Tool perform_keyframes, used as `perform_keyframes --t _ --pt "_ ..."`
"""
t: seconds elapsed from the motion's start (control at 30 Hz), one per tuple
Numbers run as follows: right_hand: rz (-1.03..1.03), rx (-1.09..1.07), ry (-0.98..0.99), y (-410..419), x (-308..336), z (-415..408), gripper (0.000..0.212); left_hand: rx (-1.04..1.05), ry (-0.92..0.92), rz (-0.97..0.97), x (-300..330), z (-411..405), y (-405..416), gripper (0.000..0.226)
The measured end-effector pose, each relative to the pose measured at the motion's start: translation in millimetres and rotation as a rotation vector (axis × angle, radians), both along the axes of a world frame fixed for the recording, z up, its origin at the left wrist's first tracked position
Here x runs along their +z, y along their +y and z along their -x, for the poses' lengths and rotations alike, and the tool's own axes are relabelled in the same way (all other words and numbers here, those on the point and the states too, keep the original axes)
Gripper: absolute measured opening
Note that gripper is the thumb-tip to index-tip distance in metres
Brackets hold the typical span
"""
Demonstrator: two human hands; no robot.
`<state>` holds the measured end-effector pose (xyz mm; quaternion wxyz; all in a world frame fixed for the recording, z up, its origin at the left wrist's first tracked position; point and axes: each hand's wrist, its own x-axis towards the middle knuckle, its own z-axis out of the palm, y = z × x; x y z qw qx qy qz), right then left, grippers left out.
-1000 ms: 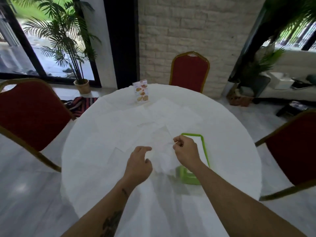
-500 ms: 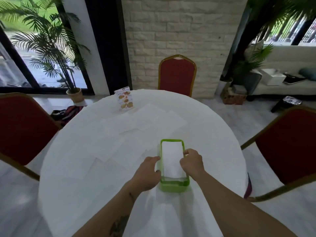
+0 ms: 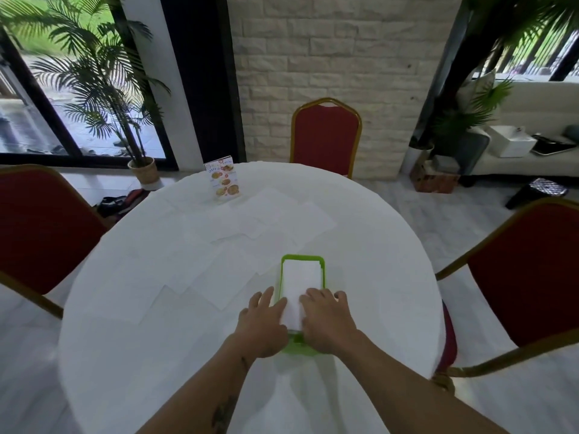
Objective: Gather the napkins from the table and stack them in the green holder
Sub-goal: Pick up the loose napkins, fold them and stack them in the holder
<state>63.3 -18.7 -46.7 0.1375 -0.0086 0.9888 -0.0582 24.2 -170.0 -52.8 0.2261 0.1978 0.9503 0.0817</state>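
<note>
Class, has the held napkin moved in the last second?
Yes. The napkin went from above the green holder's left edge down into it, under the left hand and right hand.

Legible text: none. The only printed item is the small upright white menu card with food photographs (image 3: 223,178), standing on the round white-covered desk (image 3: 125,277), well beyond both grips and to their left. It carries a line of lettering near its top edge, too small and blurred to read.
</note>
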Motion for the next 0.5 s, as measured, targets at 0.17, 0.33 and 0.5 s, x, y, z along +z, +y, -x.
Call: perform_keyframes --t 0.17,0.33,0.5 --pt "0.055 -0.049 0.066 -2.5 15.2 13.1 0.037 0.106 0.059 -0.237 5.6 0.8 -3.7 0.050" --pt "0.248 -0.051 0.136 -33.1 27.9 36.1 0.046 0.335 0.134 -0.538 12.7 6.1 -38.0 0.037" --pt "0.364 -0.013 0.126 -92.2 33.0 58.5 0.048 0.491 0.157 -0.557 14.1 17.5 -103.9 0.037"
